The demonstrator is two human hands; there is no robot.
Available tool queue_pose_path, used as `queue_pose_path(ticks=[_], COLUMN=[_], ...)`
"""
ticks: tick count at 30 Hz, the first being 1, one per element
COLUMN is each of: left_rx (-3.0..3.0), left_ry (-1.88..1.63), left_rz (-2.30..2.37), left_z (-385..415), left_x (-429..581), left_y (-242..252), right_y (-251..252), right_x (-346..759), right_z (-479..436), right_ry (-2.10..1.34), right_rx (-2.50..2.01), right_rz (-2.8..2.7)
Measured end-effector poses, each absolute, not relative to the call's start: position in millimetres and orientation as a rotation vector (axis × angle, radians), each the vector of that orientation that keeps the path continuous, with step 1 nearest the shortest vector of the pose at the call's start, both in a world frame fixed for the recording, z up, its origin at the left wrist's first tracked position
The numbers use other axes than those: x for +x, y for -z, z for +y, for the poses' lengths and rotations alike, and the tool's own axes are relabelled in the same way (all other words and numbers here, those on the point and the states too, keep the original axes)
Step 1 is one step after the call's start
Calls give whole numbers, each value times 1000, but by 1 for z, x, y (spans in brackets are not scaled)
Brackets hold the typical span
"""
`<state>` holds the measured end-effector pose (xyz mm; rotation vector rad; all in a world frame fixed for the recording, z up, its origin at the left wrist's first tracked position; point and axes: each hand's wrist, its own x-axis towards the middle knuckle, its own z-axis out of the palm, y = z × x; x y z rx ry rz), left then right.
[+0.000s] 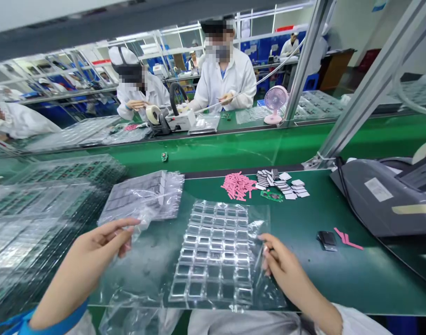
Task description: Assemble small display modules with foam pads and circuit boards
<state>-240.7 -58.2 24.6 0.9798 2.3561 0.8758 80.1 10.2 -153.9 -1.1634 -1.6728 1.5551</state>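
Green matting covers the counter (338,274), and at its near edge a clear plastic bag (153,274) is spread flat with a clear compartment tray (214,253) lying inside it. The bag is held at both sides, apparently so that the film stays taut around the tray. Its left upper part is pinched between thumb and fingertips of the left hand (94,253), the fingers stretched forward and only lightly curled, the forearm coming in low from the near left corner with a blue cuff at the wrist. Its right side, by the tray's right edge, is gripped by the right hand (286,270), whose fingers are closed on the film, wrist bent inward, white sleeve behind it.

Just beyond the left hand a second bag of dark parts (146,195) lies on the counter, touching the first. Stacks of clear trays (31,218) fill the left end. Toward the far edge a heap of pink strips (238,185), a scatter of small white and dark pieces (282,184) and a small green circuit board (271,196) are laid within reach. A dark square part (327,240) and one pink strip (347,238) sit right of the right hand, near a grey machine (380,200). Across the conveyor (233,149), people in white coats are seated.
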Motion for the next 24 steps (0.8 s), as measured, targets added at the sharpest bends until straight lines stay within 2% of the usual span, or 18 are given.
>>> queue_pose_path(ticks=[3, 9, 12, 16, 24], left_rx=[1124, 1432, 1577, 1749, 2068], left_ry=[-802, -428, -312, -274, -5], left_rz=[2355, 1888, 1750, 1842, 2035], left_z=[-52, -26, -20, -11, -6], left_x=[-240, -186, -166, -163, -176], left_y=[-26, 36, 45, 50, 113], right_y=[155, 159, 161, 158, 127], right_x=[60, 63, 69, 74, 82], right_z=[13, 14, 15, 18, 29], right_ry=[-1516, -1436, -1364, -1216, -866], right_rx=[-1088, -1120, -1170, -1240, -1254], right_rz=[-1720, -1804, -1862, -1995, -2346])
